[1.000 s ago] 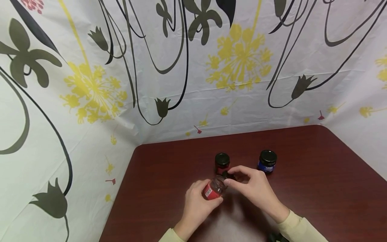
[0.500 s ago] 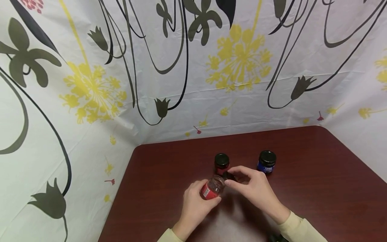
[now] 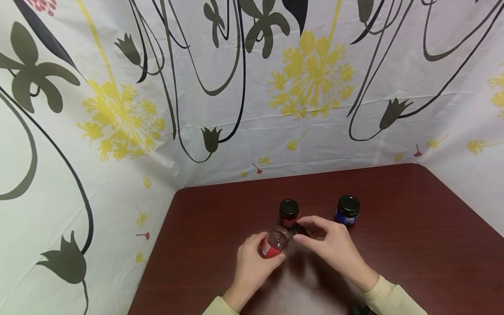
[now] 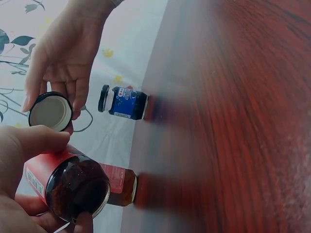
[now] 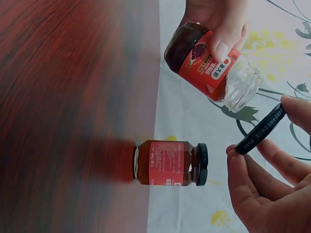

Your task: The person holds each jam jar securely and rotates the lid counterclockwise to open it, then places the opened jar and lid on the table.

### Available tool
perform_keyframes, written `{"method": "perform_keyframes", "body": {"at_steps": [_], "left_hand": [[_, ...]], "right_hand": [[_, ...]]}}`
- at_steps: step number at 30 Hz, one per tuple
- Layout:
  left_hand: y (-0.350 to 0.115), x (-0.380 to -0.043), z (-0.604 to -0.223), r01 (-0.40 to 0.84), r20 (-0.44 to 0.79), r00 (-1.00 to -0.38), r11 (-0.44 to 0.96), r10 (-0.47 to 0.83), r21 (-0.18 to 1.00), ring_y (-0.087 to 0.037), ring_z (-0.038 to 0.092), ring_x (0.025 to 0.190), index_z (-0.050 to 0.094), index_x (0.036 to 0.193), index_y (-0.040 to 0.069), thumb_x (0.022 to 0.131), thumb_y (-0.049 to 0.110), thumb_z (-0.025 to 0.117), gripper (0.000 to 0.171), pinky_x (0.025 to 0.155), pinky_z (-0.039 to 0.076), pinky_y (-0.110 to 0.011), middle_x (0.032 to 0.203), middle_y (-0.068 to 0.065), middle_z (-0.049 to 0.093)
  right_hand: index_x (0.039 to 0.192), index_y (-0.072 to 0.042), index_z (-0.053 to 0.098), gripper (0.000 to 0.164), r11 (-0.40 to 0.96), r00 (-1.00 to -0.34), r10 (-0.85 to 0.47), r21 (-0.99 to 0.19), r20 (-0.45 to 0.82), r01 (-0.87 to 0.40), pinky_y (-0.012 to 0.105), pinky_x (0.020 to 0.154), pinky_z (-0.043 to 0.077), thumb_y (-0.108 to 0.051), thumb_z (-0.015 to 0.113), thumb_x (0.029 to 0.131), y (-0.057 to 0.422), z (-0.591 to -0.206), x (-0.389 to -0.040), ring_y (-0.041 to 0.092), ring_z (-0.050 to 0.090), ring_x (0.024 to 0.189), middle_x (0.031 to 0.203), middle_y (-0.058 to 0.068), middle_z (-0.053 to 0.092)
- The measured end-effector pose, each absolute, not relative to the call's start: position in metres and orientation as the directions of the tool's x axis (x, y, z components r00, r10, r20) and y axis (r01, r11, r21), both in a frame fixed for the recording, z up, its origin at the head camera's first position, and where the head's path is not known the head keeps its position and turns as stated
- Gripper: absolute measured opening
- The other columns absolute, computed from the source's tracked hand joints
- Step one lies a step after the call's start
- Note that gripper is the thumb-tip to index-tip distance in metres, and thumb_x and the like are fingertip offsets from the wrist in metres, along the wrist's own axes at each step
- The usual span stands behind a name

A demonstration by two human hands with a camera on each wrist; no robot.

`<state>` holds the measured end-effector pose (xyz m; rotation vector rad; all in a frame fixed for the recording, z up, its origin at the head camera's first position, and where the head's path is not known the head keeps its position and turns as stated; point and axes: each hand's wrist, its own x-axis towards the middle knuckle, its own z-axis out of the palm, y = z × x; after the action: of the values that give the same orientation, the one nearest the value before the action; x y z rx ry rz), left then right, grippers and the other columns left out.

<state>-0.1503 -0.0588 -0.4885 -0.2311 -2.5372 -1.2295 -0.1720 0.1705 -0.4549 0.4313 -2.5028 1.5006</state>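
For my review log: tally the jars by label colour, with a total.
Red label: 2 (open jar in the left hand, lidded red jar on the table)
Blue label: 1 (lidded blue jar on the table)
Total: 3 jars, leaving out a dark thing cut off at the head view's bottom edge

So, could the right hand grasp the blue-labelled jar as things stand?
Probably not yet: the right hand pinches the black lid, though nothing visible blocks its way to the blue-labelled jar.
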Motion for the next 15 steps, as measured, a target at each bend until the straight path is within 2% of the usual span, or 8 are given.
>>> {"method": "perform_keyframes", "body": {"at_steps": [9, 15], "left_hand": [[-0.0604, -0.1512, -0.4881, 0.245, 0.321, -0.947, 0.628, -0.008, 0.739, -0.011, 0.064, 0.091, 0.071, 0.113, 0.021, 0.067, 0.036, 0.093, 0.053, 0.077, 0.053, -0.034, 0.101, 0.009, 0.068], [-0.0620, -0.1517, -0.4886, 0.241, 0.323, -0.946, 0.626, -0.018, 0.742, -0.011, 0.065, 0.091, 0.071, 0.113, 0.022, 0.066, 0.036, 0.092, 0.053, 0.077, 0.053, -0.035, 0.102, 0.010, 0.068]], "right_hand": [[0.115, -0.029, 0.072, 0.043, 0.440, -0.938, -0.154, -0.828, 0.310, -0.346, 0.028, 0.076, 0.057, -0.050, 0.083, 0.079, 0.1712, -0.4551, -0.1715, 0.014, 0.069, 0.092, 0.108, -0.014, 0.071], [0.116, -0.036, 0.070, 0.041, 0.452, -0.935, -0.159, -0.818, 0.318, -0.356, 0.028, 0.076, 0.056, -0.049, 0.083, 0.079, 0.1718, -0.4563, -0.1712, 0.007, 0.067, 0.091, 0.108, -0.011, 0.071]]}}
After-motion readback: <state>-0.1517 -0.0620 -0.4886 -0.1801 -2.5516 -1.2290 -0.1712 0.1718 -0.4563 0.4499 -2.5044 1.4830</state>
